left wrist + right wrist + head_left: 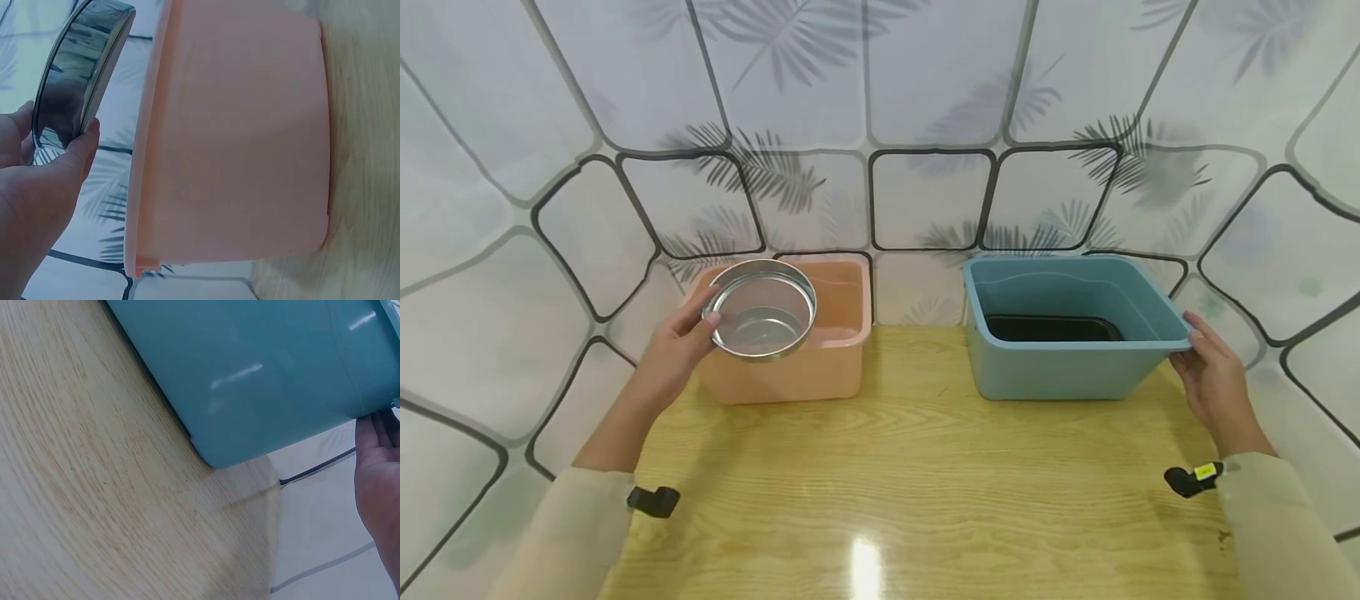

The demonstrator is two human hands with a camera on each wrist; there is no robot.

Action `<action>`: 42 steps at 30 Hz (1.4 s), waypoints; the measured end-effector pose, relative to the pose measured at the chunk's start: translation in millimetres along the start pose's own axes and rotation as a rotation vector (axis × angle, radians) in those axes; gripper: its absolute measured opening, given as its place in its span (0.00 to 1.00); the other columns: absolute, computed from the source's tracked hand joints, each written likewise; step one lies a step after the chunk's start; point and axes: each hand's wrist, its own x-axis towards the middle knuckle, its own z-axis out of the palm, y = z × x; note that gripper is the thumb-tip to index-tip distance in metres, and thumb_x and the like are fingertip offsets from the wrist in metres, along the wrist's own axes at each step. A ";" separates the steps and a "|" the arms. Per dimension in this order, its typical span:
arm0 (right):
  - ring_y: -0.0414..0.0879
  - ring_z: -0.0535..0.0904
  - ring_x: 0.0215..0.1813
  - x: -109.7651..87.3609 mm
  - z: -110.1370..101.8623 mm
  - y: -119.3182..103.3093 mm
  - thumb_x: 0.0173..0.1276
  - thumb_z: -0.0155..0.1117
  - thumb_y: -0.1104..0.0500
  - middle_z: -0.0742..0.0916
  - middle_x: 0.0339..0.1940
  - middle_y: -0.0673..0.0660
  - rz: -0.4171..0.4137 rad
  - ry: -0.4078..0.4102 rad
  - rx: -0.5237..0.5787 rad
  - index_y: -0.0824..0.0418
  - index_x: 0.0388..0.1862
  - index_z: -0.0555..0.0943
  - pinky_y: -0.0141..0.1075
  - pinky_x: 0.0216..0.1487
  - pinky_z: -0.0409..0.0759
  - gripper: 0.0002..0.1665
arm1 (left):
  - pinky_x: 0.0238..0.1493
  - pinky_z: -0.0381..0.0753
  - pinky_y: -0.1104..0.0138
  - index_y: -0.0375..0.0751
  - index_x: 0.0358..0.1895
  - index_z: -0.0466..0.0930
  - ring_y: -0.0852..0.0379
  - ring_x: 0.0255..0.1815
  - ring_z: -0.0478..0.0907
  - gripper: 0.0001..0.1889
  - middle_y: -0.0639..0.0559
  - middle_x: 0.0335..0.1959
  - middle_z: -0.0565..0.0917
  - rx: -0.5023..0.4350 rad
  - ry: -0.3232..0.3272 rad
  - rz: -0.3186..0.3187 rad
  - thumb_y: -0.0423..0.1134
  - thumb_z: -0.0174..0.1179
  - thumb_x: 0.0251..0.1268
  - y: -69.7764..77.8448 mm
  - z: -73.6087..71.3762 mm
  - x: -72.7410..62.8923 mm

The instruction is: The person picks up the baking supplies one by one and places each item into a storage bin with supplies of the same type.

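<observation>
My left hand [672,354] pinches the left edge of a shiny round metal cake pan [765,329], holding it tilted above the front left part of a peach plastic bin [790,375]. In the left wrist view, the thumb and fingers are on either side of the pan's wall [78,69], apart from the bin. At the right, my right hand [1213,387] grips the right end of a blue plastic bin's rim [1090,345]. Its fingers reach under that rim in the right wrist view; the thumb is mostly hidden there. A dark, flat-looking item [1052,327] lies inside the blue bin.
Both bins stand at the back of a wood-grain table [880,467], with a gap between them. Behind and beside them hangs a pale patterned sheet [932,200]. The peach bin's left part is hidden by the pan and hand.
</observation>
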 end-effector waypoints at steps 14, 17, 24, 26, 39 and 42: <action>0.37 0.83 0.58 1.1 0.3 1.3 0.82 0.47 0.61 0.86 0.57 0.47 -0.005 0.011 -0.012 0.52 0.75 0.71 0.27 0.55 0.82 0.25 | 0.71 0.66 0.61 0.45 0.82 0.51 0.40 0.81 0.53 0.33 0.46 0.85 0.41 0.092 0.060 -0.165 0.44 0.50 0.80 -14.5 -35.5 46.4; 0.37 0.81 0.61 0.4 0.8 2.5 0.82 0.47 0.61 0.85 0.58 0.47 -0.006 0.009 -0.026 0.52 0.76 0.70 0.27 0.56 0.82 0.26 | 0.72 0.64 0.58 0.41 0.82 0.49 0.37 0.81 0.47 0.33 0.48 0.85 0.36 0.108 0.032 -0.173 0.41 0.49 0.81 -20.0 -39.1 52.8; 0.35 0.77 0.65 -2.2 0.9 4.1 0.82 0.47 0.59 0.83 0.61 0.47 -0.004 0.019 -0.059 0.51 0.77 0.68 0.26 0.57 0.81 0.27 | 0.62 0.76 0.74 0.35 0.81 0.49 0.42 0.78 0.57 0.31 0.41 0.84 0.42 0.177 -0.034 -0.192 0.35 0.47 0.81 -27.3 -41.8 65.2; 0.34 0.75 0.67 -3.1 0.6 4.2 0.82 0.47 0.59 0.81 0.64 0.47 -0.007 0.022 -0.070 0.50 0.77 0.67 0.25 0.57 0.80 0.27 | 0.58 0.77 0.79 0.35 0.80 0.50 0.48 0.73 0.64 0.30 0.36 0.82 0.47 0.218 -0.063 -0.210 0.35 0.46 0.82 -28.5 -41.7 69.3; 0.34 0.68 0.72 -5.4 -2.6 7.5 0.83 0.47 0.57 0.79 0.67 0.46 -0.016 0.006 -0.084 0.50 0.79 0.64 0.28 0.77 0.52 0.29 | 0.53 0.79 0.76 0.32 0.80 0.46 0.58 0.59 0.76 0.30 0.26 0.79 0.50 0.320 -0.212 -0.334 0.32 0.44 0.82 -38.0 -42.1 86.6; 0.34 0.59 0.77 -6.7 -2.9 9.5 0.83 0.45 0.55 0.71 0.75 0.46 -0.014 -0.001 -0.102 0.49 0.82 0.58 0.28 0.78 0.36 0.31 | 0.53 0.81 0.72 0.32 0.80 0.46 0.70 0.45 0.77 0.30 0.26 0.79 0.49 0.284 -0.213 -0.367 0.31 0.44 0.82 -41.8 -42.7 89.0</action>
